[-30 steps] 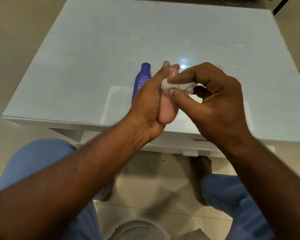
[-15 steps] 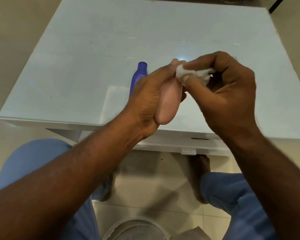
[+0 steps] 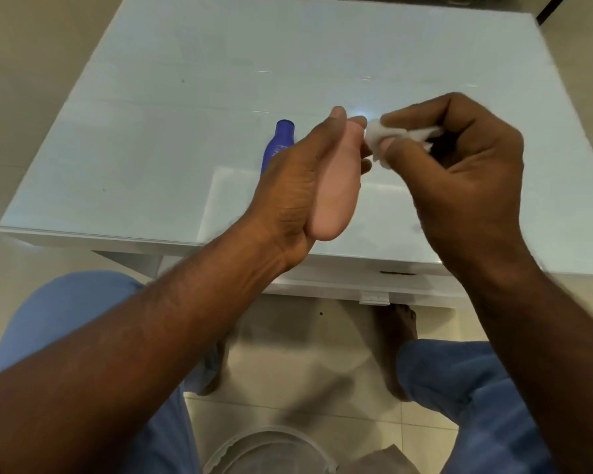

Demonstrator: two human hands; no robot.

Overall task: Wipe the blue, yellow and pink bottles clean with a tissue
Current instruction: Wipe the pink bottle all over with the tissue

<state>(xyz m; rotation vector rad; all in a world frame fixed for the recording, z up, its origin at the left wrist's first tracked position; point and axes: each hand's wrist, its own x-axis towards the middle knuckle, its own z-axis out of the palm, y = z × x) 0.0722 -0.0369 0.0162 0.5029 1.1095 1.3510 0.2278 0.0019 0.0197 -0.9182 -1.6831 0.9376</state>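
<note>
The left hand [image 3: 298, 189] grips the pink bottle [image 3: 336, 193] above the table [image 3: 151, 97]. The right hand [image 3: 459, 172], pinching the tissue [image 3: 379, 135], has slid up from the body to the cap. This bottle seems nearly finished; the blue bottle [image 3: 278, 145] lies behind.

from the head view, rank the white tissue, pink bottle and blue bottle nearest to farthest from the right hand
1. Crumpled white tissue, pinched in the right hand itself.
2. Smooth pink bottle, touching the tissue, gripped by the left hand.
3. Blue plastic bottle, lying beyond the left hand.
</note>
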